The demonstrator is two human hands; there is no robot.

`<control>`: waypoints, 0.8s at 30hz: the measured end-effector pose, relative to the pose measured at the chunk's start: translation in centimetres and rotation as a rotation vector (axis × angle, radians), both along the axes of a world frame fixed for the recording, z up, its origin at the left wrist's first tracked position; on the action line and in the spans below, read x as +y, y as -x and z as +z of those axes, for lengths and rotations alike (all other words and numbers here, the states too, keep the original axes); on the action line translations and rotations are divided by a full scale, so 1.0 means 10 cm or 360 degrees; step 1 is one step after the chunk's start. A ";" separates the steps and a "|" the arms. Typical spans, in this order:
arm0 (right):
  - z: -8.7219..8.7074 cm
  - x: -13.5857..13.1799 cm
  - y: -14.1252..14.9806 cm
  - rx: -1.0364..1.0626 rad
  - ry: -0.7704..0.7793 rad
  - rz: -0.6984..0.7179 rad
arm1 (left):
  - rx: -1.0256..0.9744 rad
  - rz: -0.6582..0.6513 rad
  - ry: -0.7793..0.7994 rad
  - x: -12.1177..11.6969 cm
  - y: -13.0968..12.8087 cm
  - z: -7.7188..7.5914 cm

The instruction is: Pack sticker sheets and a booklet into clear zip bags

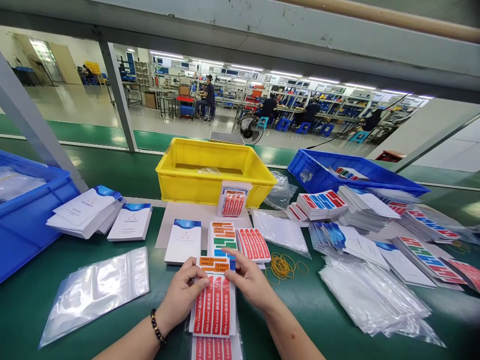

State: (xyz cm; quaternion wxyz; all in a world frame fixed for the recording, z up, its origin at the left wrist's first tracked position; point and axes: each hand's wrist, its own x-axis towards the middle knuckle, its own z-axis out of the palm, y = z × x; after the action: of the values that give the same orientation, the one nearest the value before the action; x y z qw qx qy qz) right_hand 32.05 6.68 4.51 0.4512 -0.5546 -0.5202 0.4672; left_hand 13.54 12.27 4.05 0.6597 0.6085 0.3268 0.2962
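My left hand point(184, 291), a beaded bracelet on its wrist, pinches the left edge of a red "Max Level / Min Level" sticker sheet point(212, 307). My right hand point(252, 281) has thumb and fingers closed on the upper right of the same bundle, where an orange sticker sheet point(214, 264) shows behind the red one. Clear plastic edges show around the bundle. Under its lower end lies another red sticker sheet point(212, 348) in clear plastic. Just beyond my hands are a booklet stack point(183, 241), a multicoloured sticker stack point(222, 235) and a red sticker stack point(253, 245).
A yellow bin point(210, 185) stands ahead, with a filled bag point(233, 199) leaning on its front. Blue bins point(33, 215) flank the bench. Plastic bags point(99, 292) lie left, rubber bands point(282, 267) right, beside more bags point(375, 295) and sticker stacks point(324, 204). A shelf beam point(240, 30) crosses overhead.
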 end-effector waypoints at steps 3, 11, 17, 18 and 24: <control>0.07 -0.01 0.00 -0.0363 -0.0081 0.0222 | 0.0002 0.0040 -0.0095 0.00 -0.01 -0.01; 0.11 -0.03 0.01 -0.0317 0.0066 0.0312 | -0.0028 0.0054 0.0051 0.01 0.00 0.01; 0.08 -0.02 -0.01 0.0028 0.0166 0.0083 | 0.0071 -0.0039 0.0477 0.00 -0.01 0.09; 0.07 -0.02 -0.01 0.0060 0.0183 0.0075 | 0.0074 -0.0014 0.0479 0.00 -0.01 0.10; 0.06 0.01 0.03 -0.0187 0.0168 0.0060 | 0.0129 -0.0035 0.0391 -0.02 -0.01 0.13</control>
State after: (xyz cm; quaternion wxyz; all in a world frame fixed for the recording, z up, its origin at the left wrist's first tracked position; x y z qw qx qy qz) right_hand 31.73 6.76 5.16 0.3812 -0.5942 -0.5307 0.4690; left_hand 13.59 12.11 5.35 0.7187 0.5381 0.3804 0.2218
